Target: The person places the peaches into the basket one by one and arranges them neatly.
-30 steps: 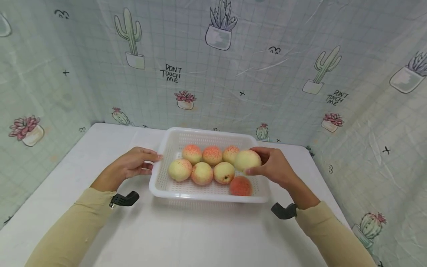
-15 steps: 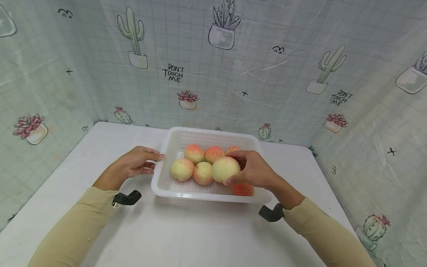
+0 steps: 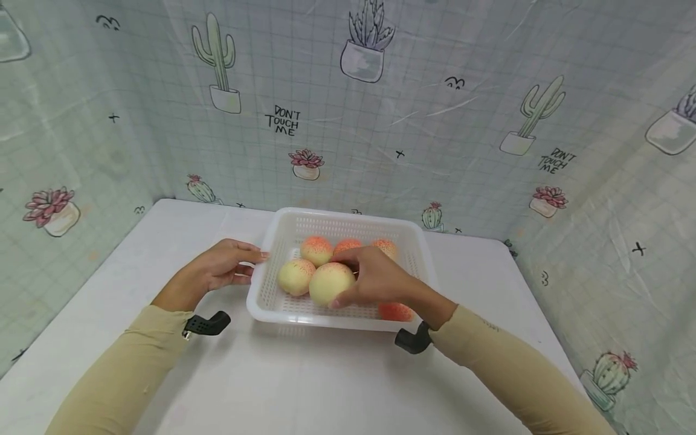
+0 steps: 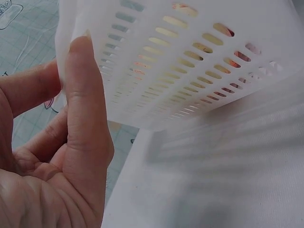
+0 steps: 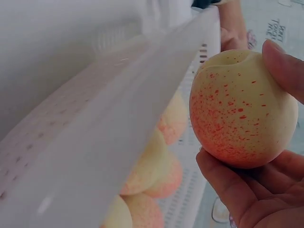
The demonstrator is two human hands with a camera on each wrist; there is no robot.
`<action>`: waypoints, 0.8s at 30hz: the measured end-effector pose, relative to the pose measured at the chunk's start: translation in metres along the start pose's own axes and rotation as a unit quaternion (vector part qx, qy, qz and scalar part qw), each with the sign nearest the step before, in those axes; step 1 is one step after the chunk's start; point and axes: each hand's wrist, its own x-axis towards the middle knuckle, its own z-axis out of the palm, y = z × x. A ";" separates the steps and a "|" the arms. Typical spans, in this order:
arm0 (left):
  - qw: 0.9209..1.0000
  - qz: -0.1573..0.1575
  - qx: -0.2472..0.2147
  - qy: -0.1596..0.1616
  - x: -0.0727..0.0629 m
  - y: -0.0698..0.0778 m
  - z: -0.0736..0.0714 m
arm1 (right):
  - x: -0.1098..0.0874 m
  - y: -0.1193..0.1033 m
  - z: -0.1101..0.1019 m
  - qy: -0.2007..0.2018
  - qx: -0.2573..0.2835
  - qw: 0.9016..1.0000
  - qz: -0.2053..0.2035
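A white plastic basket point(image 3: 348, 320) with slotted sides holds several yellow and red peaches. At its left end my left hand point(image 3: 225, 266) pinches the rim, thumb on one side and fingers on the other in the left wrist view. My right hand point(image 3: 375, 275) grips a pale yellow peach point(image 3: 330, 285) between thumb and fingers above the basket, in front of the other fruit. Red speckles cover one side of this peach in the right wrist view. To its left lies another yellow peach point(image 3: 296, 277). The right hand partly hides the fruit behind it.
A red peach point(image 3: 396, 312) lies in the basket's front right part, under the right forearm. Along the back sit orange-topped peaches point(image 3: 316, 250). The white table point(image 3: 272, 386) meets a cactus-print cloth point(image 3: 413, 121) behind and at both sides.
My right hand has carried the peach leftward across the basket, from its right end to near the left-centre. The left hand stays at the rim.
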 end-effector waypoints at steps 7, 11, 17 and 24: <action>1.000 -0.003 0.006 0.004 0.002 -0.001 0.003 | 0.021 -0.006 0.019 -0.041 -0.028 0.999 -0.008; 1.000 -0.006 0.009 0.007 0.002 -0.001 0.003 | 0.028 -0.009 0.025 -0.053 -0.048 0.997 -0.024; 1.000 -0.005 0.006 0.006 0.002 -0.001 0.002 | 0.037 -0.016 0.028 -0.066 -0.071 0.993 -0.060; 1.000 -0.003 0.009 0.010 0.001 -0.001 0.002 | 0.044 -0.019 0.026 -0.094 -0.097 0.988 -0.080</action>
